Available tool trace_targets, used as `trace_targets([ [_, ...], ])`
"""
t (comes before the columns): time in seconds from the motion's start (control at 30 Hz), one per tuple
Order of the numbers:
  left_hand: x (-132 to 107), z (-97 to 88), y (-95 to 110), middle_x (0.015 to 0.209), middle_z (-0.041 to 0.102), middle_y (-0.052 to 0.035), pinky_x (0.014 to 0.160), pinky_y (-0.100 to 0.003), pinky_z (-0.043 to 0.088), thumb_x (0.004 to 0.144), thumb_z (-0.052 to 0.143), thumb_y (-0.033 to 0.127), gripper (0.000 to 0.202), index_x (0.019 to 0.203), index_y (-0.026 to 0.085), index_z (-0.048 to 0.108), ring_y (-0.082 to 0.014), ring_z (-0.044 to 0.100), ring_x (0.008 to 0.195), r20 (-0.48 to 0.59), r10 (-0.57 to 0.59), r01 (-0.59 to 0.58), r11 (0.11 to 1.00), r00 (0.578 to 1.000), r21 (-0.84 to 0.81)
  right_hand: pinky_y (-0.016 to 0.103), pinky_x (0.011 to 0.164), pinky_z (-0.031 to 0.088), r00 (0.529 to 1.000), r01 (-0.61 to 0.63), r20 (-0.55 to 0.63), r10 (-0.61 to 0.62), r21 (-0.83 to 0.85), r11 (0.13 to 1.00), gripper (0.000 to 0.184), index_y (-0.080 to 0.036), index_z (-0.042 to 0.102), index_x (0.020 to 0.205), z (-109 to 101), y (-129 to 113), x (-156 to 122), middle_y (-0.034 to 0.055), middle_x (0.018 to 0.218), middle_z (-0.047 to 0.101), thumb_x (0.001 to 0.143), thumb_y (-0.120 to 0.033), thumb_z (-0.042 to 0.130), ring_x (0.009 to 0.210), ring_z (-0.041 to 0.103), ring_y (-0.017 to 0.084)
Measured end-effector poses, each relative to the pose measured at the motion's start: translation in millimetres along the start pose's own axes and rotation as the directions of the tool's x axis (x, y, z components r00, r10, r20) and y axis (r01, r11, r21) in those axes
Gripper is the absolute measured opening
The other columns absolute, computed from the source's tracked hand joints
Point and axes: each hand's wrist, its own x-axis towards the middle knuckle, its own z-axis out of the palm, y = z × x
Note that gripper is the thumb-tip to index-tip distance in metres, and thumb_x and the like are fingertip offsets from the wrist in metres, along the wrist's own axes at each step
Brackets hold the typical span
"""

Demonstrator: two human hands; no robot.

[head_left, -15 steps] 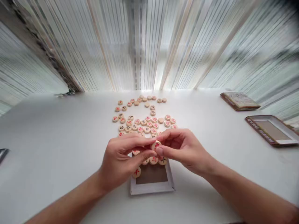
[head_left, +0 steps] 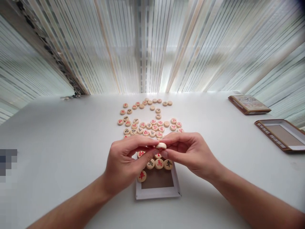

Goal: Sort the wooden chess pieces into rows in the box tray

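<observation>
White tabletop [head_left: 59, 143] stands before a vertically striped curtain [head_left: 128, 47]. Left hand [head_left: 122, 163] and right hand [head_left: 194, 156] jointly grip one round, pale game piece [head_left: 161, 146], tilted nearly edge-on.

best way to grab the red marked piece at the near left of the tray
Probably pinch its rounded rim, coming from above and the right: the red-marked piece lies flat, face up, and tray floor shows on that side, while the tray's left wall crowds the other.
</observation>
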Motion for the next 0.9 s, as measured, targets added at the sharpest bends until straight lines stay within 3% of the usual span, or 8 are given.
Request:
trace_targets([
  [0.27, 0.2, -1.8, -1.6, 0.097, 0.086, -0.0009, 0.082, -0.023, 0.068, 0.084, 0.087, 0.002, 0.031, 0.106, 0.023, 0.087, -0.0146, 0.081, 0.088, -0.032, 0.006, -0.005, 0.999, 0.999, 0.04, 0.022, 0.076, 0.067, 0.994, 0.081, -0.07, -0.086, -0.077, 0.994, 0.024, -0.026, 0.09, 0.099, -0.5, -1.0, 0.6, 0.0043, 0.092, 0.084, 0.079, -0.013, 0.094, 0.085, 0.077, 0.014],
  [0.53, 1.3, -1.2, 0.0, 0.093, 0.087, 0.0041, 0.077, -0.015, 0.065, 0.082, 0.09, 0.004, 0.032, 0.104, 0.027, 0.088, -0.0099, 0.08, 0.08, -0.06, 0.007, -0.006, 1.0, 0.998, 0.023, 0.021, 0.071, 0.068, 0.989, -0.076, -0.125, 0.077, 0.014, 0.997, 0.026, -0.026, 0.09, 0.101, 0.4, -1.2, -0.2, 0.0052, 0.088, 0.087, 0.077, -0.018, 0.097, 0.074, 0.08, 0.015],
  [0.7, 3.4, -1.2, 1.7, 0.089, 0.087, 0.0035, 0.072, -0.015, 0.065, 0.084, 0.088, 0.003, 0.031, 0.103, 0.027, 0.089, -0.0102, 0.08, 0.076, -0.075, -0.001, 0.002, 1.0, 0.997, 0.015, 0.017, 0.069, 0.066, 0.988, -0.117, -0.091, 0.124, 0.079, 0.99, 0.023, -0.027, 0.09, 0.104, -2.2, 1.3, -0.9, 0.0042, 0.088, 0.087, 0.082, -0.023, 0.095, 0.07, 0.079, 0.011],
  [0.9, 2.5, 0.7, 1.7, 0.097, 0.087, 0.001, 0.079, -0.016, 0.069, 0.083, 0.088, 0.004, 0.034, 0.11, 0.025, 0.087, -0.0126, 0.083, 0.083, -0.032, -0.083, 0.082, 0.996, 0.996, -0.041, 0.018, 0.069, 0.065, 0.979, -0.179, -0.087, 0.184, 0.063, 0.982, 0.027, -0.026, 0.089, 0.109, -4.0, 0.9, -0.2, 0.0041, 0.084, 0.085, 0.083, -0.027, 0.095, 0.07, 0.077, 0.011],
])
